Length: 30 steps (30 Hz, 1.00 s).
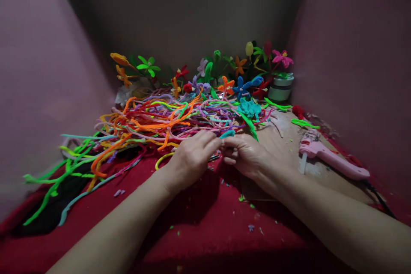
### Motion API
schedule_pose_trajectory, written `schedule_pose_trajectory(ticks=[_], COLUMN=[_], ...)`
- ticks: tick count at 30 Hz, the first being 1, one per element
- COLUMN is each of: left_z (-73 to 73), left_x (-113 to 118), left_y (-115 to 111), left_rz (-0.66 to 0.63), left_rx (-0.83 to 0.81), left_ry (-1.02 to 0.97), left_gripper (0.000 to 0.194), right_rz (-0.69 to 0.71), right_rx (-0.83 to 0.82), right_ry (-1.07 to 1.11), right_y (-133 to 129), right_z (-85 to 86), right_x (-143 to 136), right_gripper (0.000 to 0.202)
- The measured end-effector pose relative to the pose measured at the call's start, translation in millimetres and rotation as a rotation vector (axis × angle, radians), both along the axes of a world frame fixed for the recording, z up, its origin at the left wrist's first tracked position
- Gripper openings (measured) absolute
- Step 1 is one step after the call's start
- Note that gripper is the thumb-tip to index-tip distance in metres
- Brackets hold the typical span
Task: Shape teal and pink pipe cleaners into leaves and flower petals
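My left hand (pixel 195 157) and my right hand (pixel 243 153) meet fingertip to fingertip over the red cloth (pixel 205 227). Both are closed in a pinch. Between and just above the fingertips shows a short teal piece of pipe cleaner (pixel 227 134), its lower end hidden by the fingers. Directly behind the hands lies a tangled heap of colourful pipe cleaners (pixel 154 122). A bunched teal pipe cleaner piece (pixel 249 109) rests behind my right hand, with a green strip (pixel 248 125) beneath it.
On the right, a pink glue gun (pixel 337 160) lies on a cardboard sheet (pixel 272 137), its cord trailing off right. Several pipe cleaner flowers (pixel 242 87) stand along the back, near a small white pot (pixel 281 87). Green pipe cleaners (pixel 48 192) hang over a black cloth (pixel 41 218) at left.
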<state>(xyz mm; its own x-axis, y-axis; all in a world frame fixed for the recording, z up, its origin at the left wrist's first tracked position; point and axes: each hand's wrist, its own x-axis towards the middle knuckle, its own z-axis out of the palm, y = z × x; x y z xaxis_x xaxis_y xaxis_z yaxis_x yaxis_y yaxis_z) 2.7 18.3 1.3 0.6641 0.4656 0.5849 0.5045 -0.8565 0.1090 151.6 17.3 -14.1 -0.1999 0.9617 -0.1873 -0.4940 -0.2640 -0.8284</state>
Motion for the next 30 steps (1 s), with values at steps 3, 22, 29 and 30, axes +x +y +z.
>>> schedule_pose_trajectory(ticks=[3, 22, 29, 30], left_z=[8.3, 10.9, -2.3, -3.3], left_x=[3.5, 5.5, 9.4, 8.2], left_y=[-1.8, -6.3, -18.6, -17.8], left_rz=[0.119, 0.242, 0.262, 0.231], left_rx=[-0.491, -0.857, 0.372, 0.389], left_ry=[-0.370, -0.386, 0.305, 0.332], left_gripper=[0.014, 0.011, 0.019, 0.019], right_rz=[-0.014, -0.304, -0.112, -0.084], right_rx=[0.158, 0.820, 0.261, 0.201], right_ry=[-0.103, -0.863, -0.422, -0.365], right_y=[-3.1, -15.9, -8.5, -6.7], right_z=[7.3, 4.7, -0.1, -0.9], right_x=[2.1, 4.5, 0.0, -0.7], right_gripper=[0.019, 0.014, 0.015, 0.019])
